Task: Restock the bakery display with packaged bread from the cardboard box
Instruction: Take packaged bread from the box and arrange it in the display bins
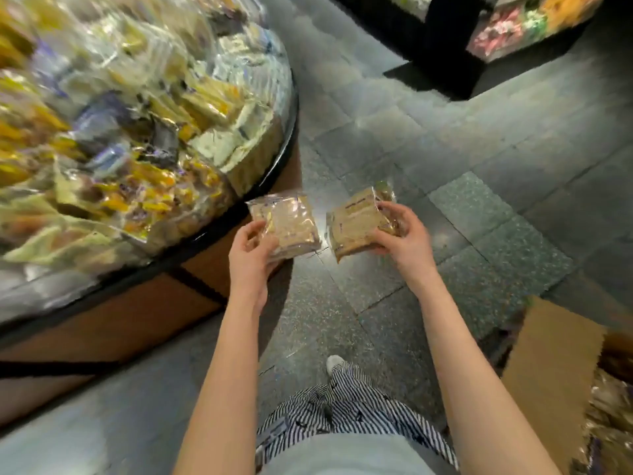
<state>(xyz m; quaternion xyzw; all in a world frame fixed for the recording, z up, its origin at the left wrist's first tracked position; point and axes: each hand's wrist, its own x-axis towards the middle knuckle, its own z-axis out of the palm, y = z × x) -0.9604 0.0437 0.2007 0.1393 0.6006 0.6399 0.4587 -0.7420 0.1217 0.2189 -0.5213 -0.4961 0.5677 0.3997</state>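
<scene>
My left hand (248,257) grips a clear-wrapped pack of brown bread (291,222) from below, just off the edge of the round bakery display (236,214). My right hand (402,236) holds a second bread pack (356,222) to its right, tilted, above the floor. The two packs are apart with a small gap between them. The display's top is heaped with several wrapped breads (137,108), blurred by motion. The open cardboard box (551,365) stands at the lower right, with more wrapped packs (606,416) visible inside.
Grey tiled floor (376,132) stretches ahead between the display and a dark stand (452,46) holding colourful goods at the top right. The display's brown base with black bands (137,313) curves at my left. My striped trousers and one shoe (334,363) show below.
</scene>
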